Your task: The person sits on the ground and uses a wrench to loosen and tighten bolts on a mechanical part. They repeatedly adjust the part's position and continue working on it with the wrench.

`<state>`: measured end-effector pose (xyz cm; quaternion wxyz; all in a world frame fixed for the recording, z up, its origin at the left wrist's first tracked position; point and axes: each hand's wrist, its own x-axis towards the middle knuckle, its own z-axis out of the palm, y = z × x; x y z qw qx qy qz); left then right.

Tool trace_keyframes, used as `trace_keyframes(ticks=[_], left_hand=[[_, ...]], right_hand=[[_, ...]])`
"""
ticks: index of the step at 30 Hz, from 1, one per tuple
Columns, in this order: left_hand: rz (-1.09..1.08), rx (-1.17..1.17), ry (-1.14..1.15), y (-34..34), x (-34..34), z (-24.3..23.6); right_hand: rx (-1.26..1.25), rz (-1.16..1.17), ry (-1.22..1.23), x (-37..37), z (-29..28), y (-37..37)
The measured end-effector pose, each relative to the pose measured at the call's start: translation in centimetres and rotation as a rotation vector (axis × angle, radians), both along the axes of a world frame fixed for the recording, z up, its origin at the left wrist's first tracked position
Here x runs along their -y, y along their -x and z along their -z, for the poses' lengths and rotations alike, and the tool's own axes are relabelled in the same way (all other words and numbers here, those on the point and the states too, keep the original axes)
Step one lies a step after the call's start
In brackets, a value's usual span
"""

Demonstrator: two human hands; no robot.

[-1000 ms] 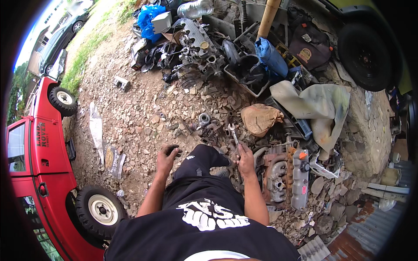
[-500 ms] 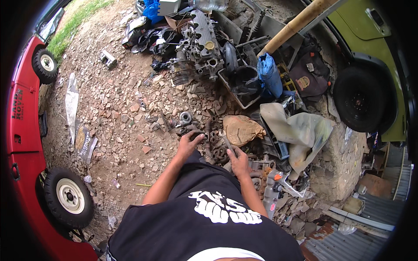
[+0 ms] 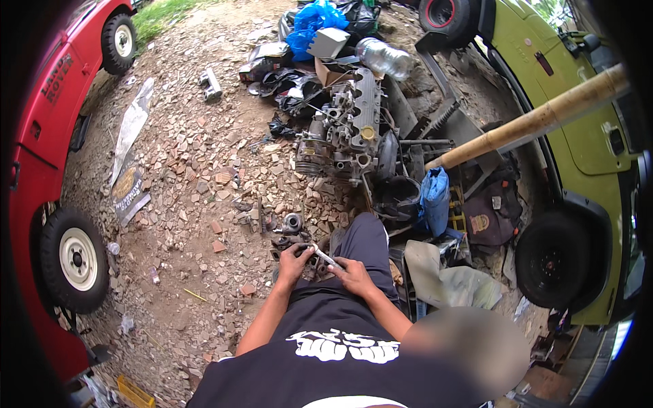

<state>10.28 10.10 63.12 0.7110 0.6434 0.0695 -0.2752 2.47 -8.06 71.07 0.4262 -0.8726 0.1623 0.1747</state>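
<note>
My right hand (image 3: 352, 275) is closed round the lower end of a silver wrench (image 3: 325, 256). The wrench slants up to the left, and its far end reaches the fingertips of my left hand (image 3: 292, 264). Those fingers are curled on a dark metal engine part (image 3: 287, 245), low in front of my legs. What lies under the fingertips is partly hidden. Just beyond sits a round metal turbo-like part (image 3: 292, 222) on the rubble. My right knee (image 3: 367, 238) is raised beside the hands.
A large engine block (image 3: 354, 115) stands ahead, among scrap and a blue plastic bag (image 3: 316, 24). A bamboo pole (image 3: 530, 126) slants in from the right. A red vehicle (image 3: 41, 136) is at left, a green one (image 3: 585, 143) at right. Broken tile and stones cover the ground.
The wrench has swung left, from pointing away from me to meeting my left fingertips. My right hand has come nearer the left one. The view has shifted, and my right knee is now raised.
</note>
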Motion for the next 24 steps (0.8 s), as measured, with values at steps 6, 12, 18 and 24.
trace_keyframes(ticks=[6,12,18,24], left_hand=[[-0.541,-0.121,-0.017,0.6,-2.4,1.9],[-1.274,-0.201,-0.040,5.4,-1.6,4.6],[-1.540,-0.311,-0.226,10.1,7.9,3.3],[-1.354,-0.543,-0.161,8.4,11.5,7.6]], right_hand=[[-0.160,-0.553,-0.041,1.4,2.2,-10.3],[-0.292,-0.707,0.038,4.6,8.4,-20.4],[-0.608,-0.608,-0.039,12.1,16.6,-24.7],[-0.520,-0.559,0.109,18.7,31.6,-23.1]])
